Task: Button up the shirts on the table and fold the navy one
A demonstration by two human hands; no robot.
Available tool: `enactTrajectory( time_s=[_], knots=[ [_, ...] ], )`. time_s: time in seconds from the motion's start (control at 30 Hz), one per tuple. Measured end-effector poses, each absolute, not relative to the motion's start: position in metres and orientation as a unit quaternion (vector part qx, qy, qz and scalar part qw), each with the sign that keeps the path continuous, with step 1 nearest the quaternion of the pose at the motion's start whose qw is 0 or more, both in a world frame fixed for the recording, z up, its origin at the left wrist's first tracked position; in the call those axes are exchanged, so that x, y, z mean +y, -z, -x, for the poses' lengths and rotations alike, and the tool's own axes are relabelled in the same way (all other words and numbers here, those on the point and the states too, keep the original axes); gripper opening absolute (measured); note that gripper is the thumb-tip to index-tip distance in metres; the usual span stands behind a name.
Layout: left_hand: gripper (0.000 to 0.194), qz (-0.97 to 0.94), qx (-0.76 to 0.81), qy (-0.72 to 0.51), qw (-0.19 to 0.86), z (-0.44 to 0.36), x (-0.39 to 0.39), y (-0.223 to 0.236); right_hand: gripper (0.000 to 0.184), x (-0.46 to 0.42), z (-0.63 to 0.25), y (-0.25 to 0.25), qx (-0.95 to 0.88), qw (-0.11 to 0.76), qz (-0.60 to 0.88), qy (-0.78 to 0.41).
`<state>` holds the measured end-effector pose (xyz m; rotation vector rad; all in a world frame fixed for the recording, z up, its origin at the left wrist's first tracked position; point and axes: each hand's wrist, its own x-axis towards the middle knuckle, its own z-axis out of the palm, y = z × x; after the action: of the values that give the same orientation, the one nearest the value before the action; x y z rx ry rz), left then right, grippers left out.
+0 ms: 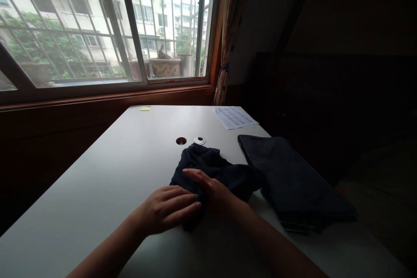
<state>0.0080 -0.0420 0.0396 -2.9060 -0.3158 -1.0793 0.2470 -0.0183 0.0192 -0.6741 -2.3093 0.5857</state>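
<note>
A crumpled navy-blue cloth garment [234,178] lies on the white table in front of me; its exact kind is hard to make out in the dim light. Over its near left edge, my left hand [169,208] rests with fingers stretched out and slightly curved. My right hand [215,193] lies on the garment's middle, its fingers extended toward the upper left. The two hands nearly meet, and the cloth between and beneath them is partly hidden. Immediately to the right is a flat folded stack of dark fabric [289,173], touching or very close to the crumpled garment.
The white table [107,182] has a round cable hole [181,141] beside a white round cover [199,140]. Printed papers [235,117] lie at the far right corner, and a yellow note [145,108] at the far edge. A barred window [143,26] and a curtain [228,34] stand behind.
</note>
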Motion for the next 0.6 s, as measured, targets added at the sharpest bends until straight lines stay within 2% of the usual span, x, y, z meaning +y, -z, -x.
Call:
enactTrajectory(
  time_s=[0.1,0.17,0.23,0.3,0.4,0.5,0.6],
  knots=[
    [0.053,0.941,-0.084,0.328,0.003,-0.013,-0.045,-0.041,0.042,-0.021,-0.25,-0.023,-0.875,0.317,0.277,-0.24],
    [0.056,0.924,-0.129,0.36,0.002,-0.015,-0.04,-0.034,0.023,-0.02,-0.257,-0.029,-0.84,0.374,0.306,-0.246],
    [0.064,0.885,-0.221,0.41,-0.01,-0.016,-0.032,-0.024,0.015,-0.016,-0.266,-0.034,-0.765,0.463,0.365,-0.26],
    [0.069,0.842,-0.317,0.432,-0.054,-0.018,-0.027,-0.015,0.014,-0.01,-0.274,-0.035,-0.653,0.547,0.443,-0.279],
    [0.057,0.814,-0.398,0.374,-0.197,-0.025,-0.027,-0.008,0.019,-0.001,-0.284,-0.031,-0.506,0.618,0.532,-0.281],
    [0.048,0.781,-0.419,0.297,-0.355,-0.037,-0.035,-0.008,0.024,0.002,-0.287,-0.029,-0.478,0.635,0.547,-0.265],
    [0.051,0.755,-0.417,0.286,-0.417,-0.049,-0.042,-0.007,0.027,-0.001,-0.283,-0.03,-0.526,0.618,0.503,-0.296]
  ],
)
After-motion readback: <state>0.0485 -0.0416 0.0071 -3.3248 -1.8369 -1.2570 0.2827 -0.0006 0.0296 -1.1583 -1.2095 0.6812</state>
